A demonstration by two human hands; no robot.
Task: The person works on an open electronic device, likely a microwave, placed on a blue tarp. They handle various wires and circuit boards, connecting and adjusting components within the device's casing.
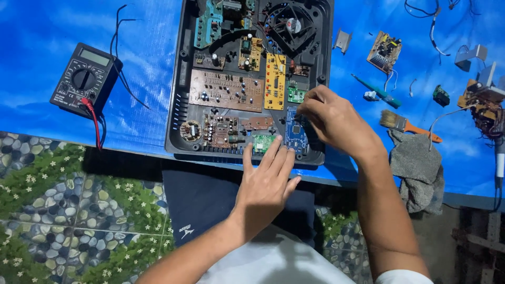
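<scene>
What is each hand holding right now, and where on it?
The right hand pinches something small over the blue circuit board; what it is cannot be told. The left hand holds nothing, fingers flat on the black case's front edge.

Both forearms are bare down to the left hand (265, 184) and right hand (334, 118), with no rings, watch or gloves showing. A white short sleeve (402, 277) edges the right upper arm. A white shirt (273, 260) covers the torso above dark navy trousers (202, 202) bearing a small white mark
</scene>
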